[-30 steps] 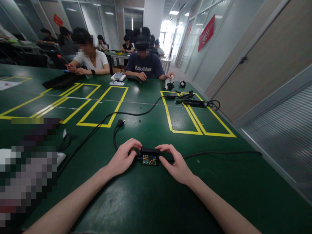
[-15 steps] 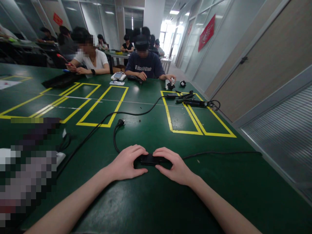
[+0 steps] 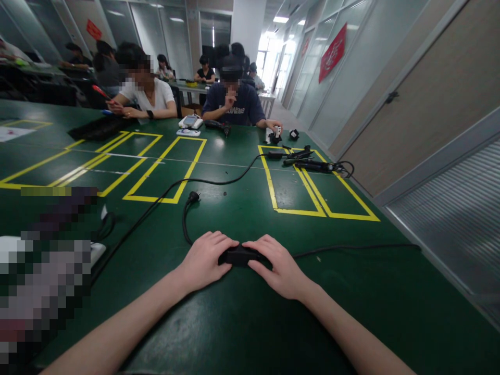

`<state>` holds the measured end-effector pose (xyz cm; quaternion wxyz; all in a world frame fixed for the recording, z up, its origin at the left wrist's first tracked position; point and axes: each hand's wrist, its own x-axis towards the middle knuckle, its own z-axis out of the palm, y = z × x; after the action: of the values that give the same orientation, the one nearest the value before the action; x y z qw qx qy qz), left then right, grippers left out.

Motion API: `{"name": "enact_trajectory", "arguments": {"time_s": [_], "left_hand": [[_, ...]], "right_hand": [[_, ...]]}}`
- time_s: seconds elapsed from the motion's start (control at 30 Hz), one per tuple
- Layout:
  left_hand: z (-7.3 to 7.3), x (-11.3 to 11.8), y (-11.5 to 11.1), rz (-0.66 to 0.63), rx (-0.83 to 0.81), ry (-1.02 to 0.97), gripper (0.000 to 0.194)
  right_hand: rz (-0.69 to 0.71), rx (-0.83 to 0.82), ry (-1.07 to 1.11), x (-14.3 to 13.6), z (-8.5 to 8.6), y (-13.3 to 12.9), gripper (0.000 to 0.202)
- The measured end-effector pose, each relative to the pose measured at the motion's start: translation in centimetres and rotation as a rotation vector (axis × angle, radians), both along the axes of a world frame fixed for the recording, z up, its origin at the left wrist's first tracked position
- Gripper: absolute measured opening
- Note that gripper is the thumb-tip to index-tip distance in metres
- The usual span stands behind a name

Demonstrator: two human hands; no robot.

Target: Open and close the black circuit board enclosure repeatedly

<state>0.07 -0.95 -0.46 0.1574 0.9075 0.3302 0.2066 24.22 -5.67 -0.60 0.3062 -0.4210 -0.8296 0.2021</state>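
Between my hands, a black power adapter (image 3: 239,255) rests on the green tabletop. My left hand (image 3: 203,261) is closed round its left end, fingertips on the far upper edge and thumb at the near side. My right hand (image 3: 279,266) grips the right end the same way, with its thumb along the near side. The fingers cover both ends of the block. A short black cord runs from behind my left hand to a power plug (image 3: 192,197). From beyond my right hand, a thin black cable (image 3: 355,246) stretches toward the table's right edge.
Yellow tape rectangles (image 3: 175,200) mark the green table (image 3: 230,328). Another long cable (image 3: 219,182) crosses it to a heap of black tools and cords (image 3: 312,162). Across the table sit two people, near a power drill (image 3: 221,126) and a black tray (image 3: 99,128). Blurred items lie at left.
My left thumb has moved in against the adapter, and the block shows more of its near side. A person opposite has raised a hand from the drill to the face.
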Motion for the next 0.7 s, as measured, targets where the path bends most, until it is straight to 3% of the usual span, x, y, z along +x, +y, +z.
{"name": "enact_trajectory", "arguments": {"time_s": [0.2, 0.4, 0.53, 0.7], "left_hand": [[0.39, 0.28, -0.34, -0.034, 0.043, 0.026, 0.025], [0.18, 0.66, -0.66, -0.054, 0.026, -0.083, 0.032], [0.08, 0.84, -0.77, -0.037, 0.007, -0.065, 0.019], [0.12, 0.86, -0.88, -0.023, -0.015, -0.103, 0.028]], "right_hand": [[-0.016, 0.064, -0.020, -0.11, 0.06, -0.11, 0.032], [-0.024, 0.140, 0.010, 0.13, -0.27, -0.19, 0.018], [-0.005, 0.135, 0.051, 0.32, -0.50, -0.13, 0.027], [-0.001, 0.145, 0.104, 0.43, -0.54, 0.02, 0.023]]}}
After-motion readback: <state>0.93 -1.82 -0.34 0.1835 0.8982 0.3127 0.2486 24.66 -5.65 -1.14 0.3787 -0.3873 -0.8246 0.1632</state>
